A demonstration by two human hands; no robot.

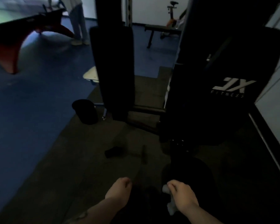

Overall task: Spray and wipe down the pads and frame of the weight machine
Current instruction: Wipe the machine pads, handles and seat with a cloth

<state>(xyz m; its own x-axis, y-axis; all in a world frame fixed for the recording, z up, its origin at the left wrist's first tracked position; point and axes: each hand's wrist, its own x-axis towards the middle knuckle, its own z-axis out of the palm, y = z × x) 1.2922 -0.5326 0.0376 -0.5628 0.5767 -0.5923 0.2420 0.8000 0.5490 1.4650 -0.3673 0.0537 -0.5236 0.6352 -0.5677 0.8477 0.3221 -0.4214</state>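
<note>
The scene is dim. A black weight machine (220,88) with a white fitness logo fills the right side, and a tall black upright pad (115,68) stands at centre. At the bottom, my right hand (183,196) is closed around a pale object (166,188), a cloth or bottle; I cannot tell which. My left hand (118,191) hangs beside it with fingers curled and nothing visible in it. A round black pad (191,173) lies just beyond my right hand.
A black bucket (86,111) stands on the floor left of the upright pad. A small dark object (114,151) lies on the dark mat. A person (78,20) stands far back by a red-legged table (11,50). A bench (162,32) and exercise bike (173,15) are behind.
</note>
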